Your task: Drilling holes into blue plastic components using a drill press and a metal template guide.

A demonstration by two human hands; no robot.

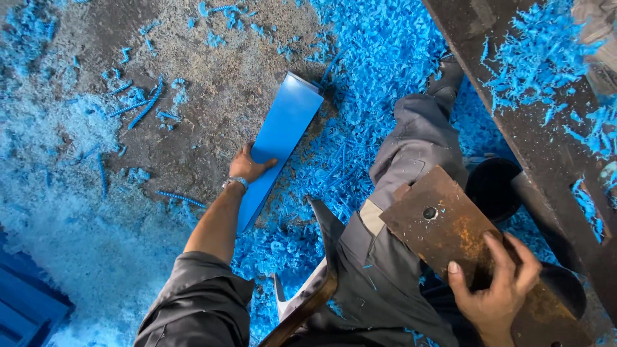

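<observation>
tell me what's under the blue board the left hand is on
The blue board lies on the gritty concrete floor, its right edge over a bed of blue shavings. The left hand rests on its lower part. What lies directly beneath the board is covered.

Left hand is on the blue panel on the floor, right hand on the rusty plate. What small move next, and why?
Probably close the left hand round the blue panel edge and lift it: the palm lies flat on it, no grip yet, shavings piled alongside. The right hand braces on the rusty plate.
</observation>
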